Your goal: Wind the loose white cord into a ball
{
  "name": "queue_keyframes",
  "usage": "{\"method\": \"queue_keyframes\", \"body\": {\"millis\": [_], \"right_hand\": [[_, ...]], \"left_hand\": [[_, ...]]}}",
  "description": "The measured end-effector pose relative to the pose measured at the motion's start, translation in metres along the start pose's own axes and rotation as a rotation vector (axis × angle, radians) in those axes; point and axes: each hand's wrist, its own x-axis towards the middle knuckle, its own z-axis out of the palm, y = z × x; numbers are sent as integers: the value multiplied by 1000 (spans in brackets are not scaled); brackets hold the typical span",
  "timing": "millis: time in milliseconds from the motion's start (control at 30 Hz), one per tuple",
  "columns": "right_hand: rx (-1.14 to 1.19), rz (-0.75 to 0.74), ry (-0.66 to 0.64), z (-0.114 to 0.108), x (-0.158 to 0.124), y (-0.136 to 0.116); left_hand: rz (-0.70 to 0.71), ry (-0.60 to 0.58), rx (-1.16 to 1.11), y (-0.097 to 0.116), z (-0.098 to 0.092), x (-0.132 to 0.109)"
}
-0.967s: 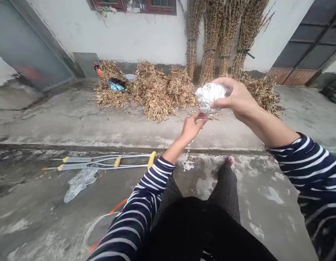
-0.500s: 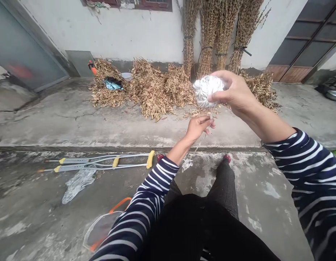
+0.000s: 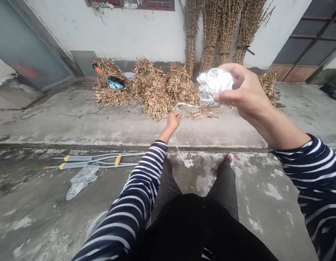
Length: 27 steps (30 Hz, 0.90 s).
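Head view: right hand curled around white cord ball, left hand closed on its strand.

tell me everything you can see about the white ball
The ball is white and roughly round, wound from strips that look like plastic or cloth, in lumpy, crossing layers; its exact material cannot be told. The right hand holds it in the air, thumb on the near side, other fingers partly hidden behind it. A loose strand leaves its lower left and curves to the closed left hand. Beyond it in the view are dry plants.
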Motion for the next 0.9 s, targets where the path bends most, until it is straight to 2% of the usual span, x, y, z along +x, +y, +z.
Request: {"method": "queue_keyframes", "body": {"millis": [33, 67, 100, 167, 200, 233, 267, 333, 367, 433, 500, 600, 700, 800, 900], "right_hand": [[2, -20, -8, 2, 1, -5], [4, -42, -10, 3, 2, -9], [3, -65, -3, 3, 4, -12], [-10, -96, 30, 1, 8, -16], [-21, -96, 51, -2, 10, -16], [-30, -87, 70, -5, 11, -15], [-37, -70, 85, -8, 11, -12], [-39, -27, 103, -12, 12, -6], [-34, -8, 106, -13, 12, -2], [-19, 17, 105, -12, 13, 6], [-9, 23, 86, -9, 15, 11], [-17, 26, 32, -1, 15, 11], [-43, 45, -1, 2, 12, 8], [-55, 73, -9, 1, 10, 9], [-50, 87, -1, 0, 11, 12]], "left_hand": [[12, -23, -29, 15, 22, 2], [23, -118, -93, 27, 47, -4], [52, -267, -153, 35, 72, -19], [116, -694, -231, 33, 109, -66], [118, -861, -248, 24, 115, -93], [101, -983, -244, 10, 112, -117], [68, -1065, -249, -6, 101, -137], [-62, -1053, -256, -41, 62, -160], [-132, -972, -257, -56, 39, -162], [-190, -869, -225, -75, 2, -155], [-226, -776, -185, -76, -16, -139], [-176, -575, -213, -45, -10, -109], [20, -403, -358, 7, 6, -81], [166, -320, -512, 55, 16, -57], [226, -273, -620, 86, 26, -45]]}}
